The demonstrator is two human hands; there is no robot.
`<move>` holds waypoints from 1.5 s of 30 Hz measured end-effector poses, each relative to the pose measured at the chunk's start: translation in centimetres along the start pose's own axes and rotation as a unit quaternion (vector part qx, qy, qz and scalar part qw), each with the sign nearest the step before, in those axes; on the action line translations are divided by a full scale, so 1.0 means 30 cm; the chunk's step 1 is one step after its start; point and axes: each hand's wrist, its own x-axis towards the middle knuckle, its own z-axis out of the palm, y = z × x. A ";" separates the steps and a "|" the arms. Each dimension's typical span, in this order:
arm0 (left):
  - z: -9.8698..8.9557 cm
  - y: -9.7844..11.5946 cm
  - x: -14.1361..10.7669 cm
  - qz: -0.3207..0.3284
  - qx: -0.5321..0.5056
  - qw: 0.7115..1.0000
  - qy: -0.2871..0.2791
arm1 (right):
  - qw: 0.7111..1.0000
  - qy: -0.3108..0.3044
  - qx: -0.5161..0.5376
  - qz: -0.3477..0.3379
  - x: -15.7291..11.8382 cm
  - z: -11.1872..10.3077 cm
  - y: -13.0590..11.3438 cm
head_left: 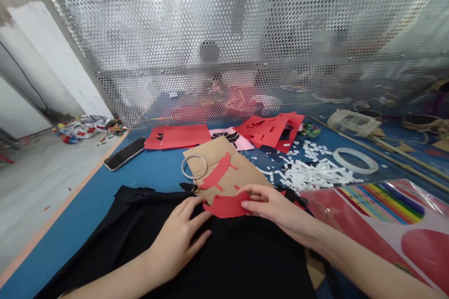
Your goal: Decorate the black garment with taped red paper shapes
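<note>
A red paper cutout (228, 205) with an uneven edge lies in front of me, over black cloth (245, 252) and the lower end of a brown cardboard piece (242, 163). My right hand (264, 203) pinches its right end between thumb and fingers. At its left end, my left hand (182, 229) rests on the cloth with fingers stretched out and thumb apart, the fingertips at the paper's tip. Another curved red cutout (218, 173) with small tabs lies on the cardboard. A thin ring (194, 167) sits at the cardboard's left edge.
A phone (125, 153) lies left on the blue table (87, 210). Red sheets (178, 136) stand before a perforated metal panel (245, 32), with people behind it. White paper scraps (312, 174), a tape roll (355, 160), sticks (403, 163) and plastic-wrapped coloured sheets (372, 224) are right.
</note>
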 end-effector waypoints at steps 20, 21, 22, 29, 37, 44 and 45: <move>-0.051 0.098 0.129 0.025 0.130 0.988 -0.076 | 0.994 -0.007 -0.105 0.038 -0.047 -0.145 0.053; -0.037 0.116 0.118 0.031 0.138 0.987 -0.079 | 0.993 -0.012 -0.107 0.039 -0.053 -0.153 0.056; -0.019 0.129 0.104 0.038 0.157 0.984 -0.081 | 0.993 -0.018 -0.108 0.039 -0.059 -0.160 0.059; 0.077 0.118 -0.005 0.032 0.330 0.942 -0.049 | 0.992 -0.045 -0.117 0.034 -0.059 -0.147 0.063; 0.000 0.078 0.027 -0.028 0.336 0.941 -0.029 | 0.993 -0.002 -0.115 0.000 -0.008 -0.036 0.072; -0.030 0.032 0.076 -0.012 0.311 0.950 0.010 | 0.993 0.045 -0.108 -0.029 0.042 -0.025 0.058; -0.022 0.032 0.075 -0.007 0.307 0.952 0.020 | 0.992 0.052 -0.109 -0.033 0.051 -0.036 0.055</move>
